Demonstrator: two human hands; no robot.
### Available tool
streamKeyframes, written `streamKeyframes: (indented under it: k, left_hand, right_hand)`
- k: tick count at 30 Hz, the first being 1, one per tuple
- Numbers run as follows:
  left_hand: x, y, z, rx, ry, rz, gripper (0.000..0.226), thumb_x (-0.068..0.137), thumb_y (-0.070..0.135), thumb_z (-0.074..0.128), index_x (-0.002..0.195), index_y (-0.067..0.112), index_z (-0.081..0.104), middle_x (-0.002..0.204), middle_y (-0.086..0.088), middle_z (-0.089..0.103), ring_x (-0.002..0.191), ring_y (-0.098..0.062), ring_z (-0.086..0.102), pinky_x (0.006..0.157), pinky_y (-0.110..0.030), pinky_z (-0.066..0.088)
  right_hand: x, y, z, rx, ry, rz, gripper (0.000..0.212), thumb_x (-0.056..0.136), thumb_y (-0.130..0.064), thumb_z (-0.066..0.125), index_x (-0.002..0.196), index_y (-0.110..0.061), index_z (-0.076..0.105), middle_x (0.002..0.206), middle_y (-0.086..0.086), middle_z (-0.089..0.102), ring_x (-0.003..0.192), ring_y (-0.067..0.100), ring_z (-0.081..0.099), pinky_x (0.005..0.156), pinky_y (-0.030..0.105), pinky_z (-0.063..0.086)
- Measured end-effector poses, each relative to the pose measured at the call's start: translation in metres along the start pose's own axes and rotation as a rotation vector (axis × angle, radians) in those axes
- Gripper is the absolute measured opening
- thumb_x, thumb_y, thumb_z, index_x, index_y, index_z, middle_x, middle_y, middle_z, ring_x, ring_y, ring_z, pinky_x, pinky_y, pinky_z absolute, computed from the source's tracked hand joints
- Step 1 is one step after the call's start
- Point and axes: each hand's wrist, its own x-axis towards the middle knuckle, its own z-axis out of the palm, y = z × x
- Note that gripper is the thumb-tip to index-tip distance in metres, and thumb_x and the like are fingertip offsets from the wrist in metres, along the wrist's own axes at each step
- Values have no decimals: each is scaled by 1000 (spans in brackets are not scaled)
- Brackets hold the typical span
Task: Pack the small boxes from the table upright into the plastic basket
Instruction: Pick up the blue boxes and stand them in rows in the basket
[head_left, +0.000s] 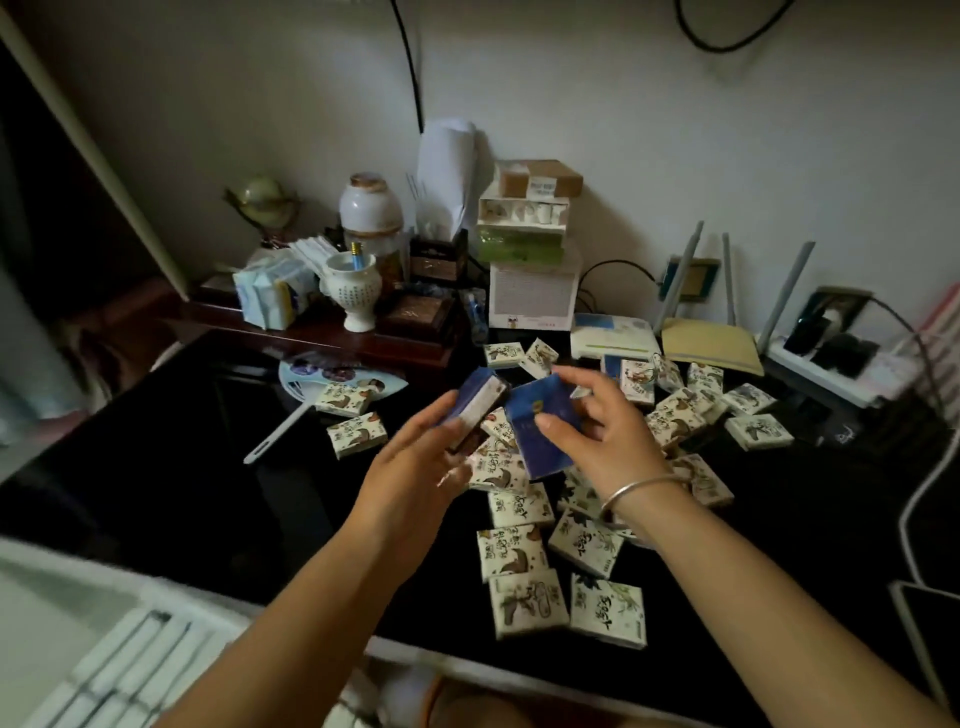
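In the head view, the left hand (423, 462) gripped a blue box (480, 402), with the thumb on its top face. Its long axis ran from about 7 to 1 o'clock. The right hand (597, 434) held the other blue box (540, 441) with the thumb on the front face and the fingers behind. That box stood nearly upright, its long axis from 12 to 6 o'clock. The two blue boxes were just beside each other, above the middle of the dark surface (182, 467).

Many pale boxes (511, 551) lay flat on the surface, spread from 12 to 5 o'clock around the hands, most of them under and beyond the right hand.

At 7 o'clock in the frame there was a white slatted thing, probably the basket (119, 657). It was blurred and cut off by the edge, so I could not tell what was inside it. It lay on the left side, so I judged the left hand to be nearer to it, and a box had to travel toward 7 o'clock and be turned upright. Motion blur made the left fingers hard to see.
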Motion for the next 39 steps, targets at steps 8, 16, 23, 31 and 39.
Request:
streamKeyframes:
  k: [8,16,23,31,39]
  left_hand:
    - [-106,5,-53,249,176,88,41,102,37,39,109,8,67,97,-14,74,92,-25,71,84,-37,56]
    - [-184,33,-110,111,197,105,46,102,39,36,102,7,68,86,-19,72,79,-26,70,80,-42,55]
    - [-224,45,-158,161,264,99,40,105,30,29,114,8,61,99,-18,74,89,-29,73,82,-38,55]
    - [-260,38,-229,312,604,116,33,101,42,39,101,18,61,88,-15,73,78,-29,73,68,-35,55]
    - [-263,19,-276,761,951,229,12,90,22,65,99,23,57,86,10,63,89,-20,62,70,-33,48]
  right_hand:
    - [-76,-61,61,153,-216,-20,45,77,-5,74,116,-16,55,103,1,65,79,-3,66,65,18,53]
    - [-127,-100,126,194,-425,35,36,88,-8,63,117,-27,54,114,3,63,94,8,65,79,24,56]
    - [-155,-114,181,368,-546,495,26,92,-42,53,105,-23,66,108,10,68,84,20,62,73,35,51]
    - [-177,-100,229,869,-817,842,51,61,-39,83,96,-9,61,78,6,58,54,16,50,55,28,45]
    - [-179,-83,270,546,-550,836,27,88,-31,56,97,-7,66,83,8,68,68,21,61,65,33,51]
